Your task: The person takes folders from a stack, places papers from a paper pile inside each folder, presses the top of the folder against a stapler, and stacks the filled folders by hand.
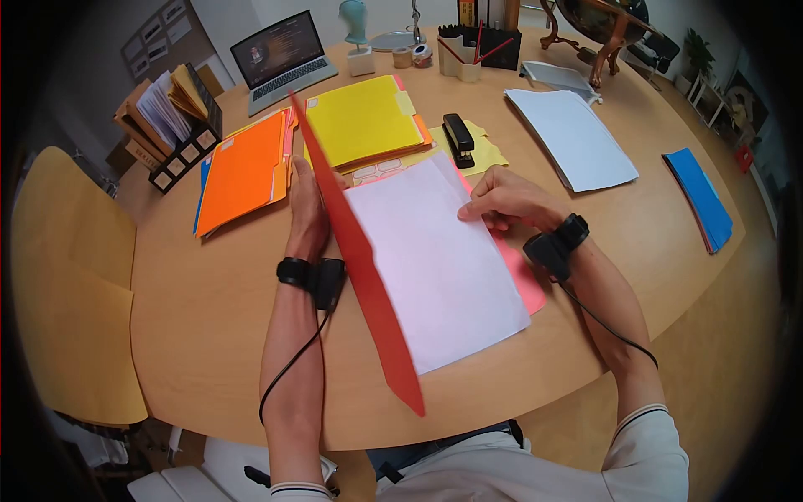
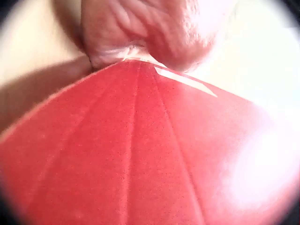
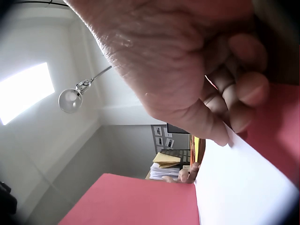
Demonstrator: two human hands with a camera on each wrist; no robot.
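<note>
A red folder [image 1: 368, 268] stands part open in front of me, its left cover raised nearly upright and its pinkish right side [image 1: 529, 284] lying under white paper [image 1: 443, 259]. My left hand [image 1: 308, 205] grips the raised cover near its far end; in the left wrist view the red card [image 2: 131, 140] runs up between thumb and palm. At the paper's right edge my right hand [image 1: 514, 201] pinches the sheets between thumb and curled fingers. The right wrist view shows the thumb [image 3: 213, 129] on top of the white paper [image 3: 234, 183], with the red folder behind.
Orange folders [image 1: 247, 171] and yellow folders [image 1: 364, 121] lie beyond the left hand. A black stapler [image 1: 457, 140] sits on yellow paper past the sheets. To the right are a white paper stack [image 1: 573, 138] and a blue bundle [image 1: 701, 201]. A laptop [image 1: 280, 58] stands behind.
</note>
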